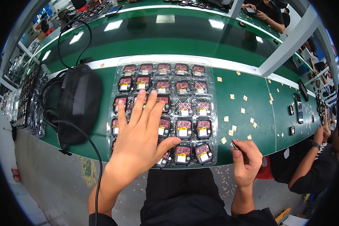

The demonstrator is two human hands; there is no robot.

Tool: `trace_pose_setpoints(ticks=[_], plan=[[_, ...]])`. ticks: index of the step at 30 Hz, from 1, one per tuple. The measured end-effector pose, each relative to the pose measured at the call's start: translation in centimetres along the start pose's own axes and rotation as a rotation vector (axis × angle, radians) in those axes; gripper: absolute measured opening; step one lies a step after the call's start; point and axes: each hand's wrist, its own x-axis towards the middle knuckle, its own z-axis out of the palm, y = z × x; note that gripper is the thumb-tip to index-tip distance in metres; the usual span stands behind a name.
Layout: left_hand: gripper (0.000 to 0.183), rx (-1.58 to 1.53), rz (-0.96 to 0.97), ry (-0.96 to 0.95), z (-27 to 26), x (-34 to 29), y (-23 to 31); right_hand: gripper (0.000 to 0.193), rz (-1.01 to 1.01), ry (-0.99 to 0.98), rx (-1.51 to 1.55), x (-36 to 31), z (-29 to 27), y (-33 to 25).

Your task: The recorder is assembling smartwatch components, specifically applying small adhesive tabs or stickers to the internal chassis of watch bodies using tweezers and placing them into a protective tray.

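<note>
A clear plastic tray (214, 113) holds rows of small square electronic modules (184, 129) in black frames, with red circuit boards and white-and-yellow parts. Some at the back and right sit under crinkled clear film. My left hand (139, 130) lies spread, palm down, over the left and middle modules and covers several of them. To the right of the tray's near corner, my right hand (248, 160) is closed around a slim dark tool (235, 144). Only the tool's tip shows, and its kind is hard to make out. Small beige square pieces (231, 133) lie scattered nearby.
A black mesh pouch (79, 101) with looped black cables stands left of the tray. Stacked trays (30, 98) are farther left. A white metal post (290, 43) rises at the back right. Another person's arm (309, 158) is at the right, near a phone-like device (298, 108).
</note>
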Motion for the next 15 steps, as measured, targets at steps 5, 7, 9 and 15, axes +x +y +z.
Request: trace_pose_setpoints(ticks=[5, 7, 9, 15], plan=[[0.076, 0.082, 0.030, 0.073, -0.41, -0.32, 0.46, 0.018, 0.025, 0.001, -0.011, -0.06, 0.06, 0.37], [0.074, 0.073, 0.034, 0.076, -0.12, -0.43, 0.36, 0.017, 0.051, -0.023, -0.013, 0.01, 0.14, 0.34], [0.070, 0.064, 0.046, 0.115, 0.17, -0.30, 0.32, 0.017, 0.037, -0.023, -0.004, 0.06, 0.42, 0.28], [0.067, 0.098, 0.042, 0.126, 0.45, 0.02, 0.25, 0.018, 0.039, -0.034, -0.003, 0.17, 0.75, 0.37]])
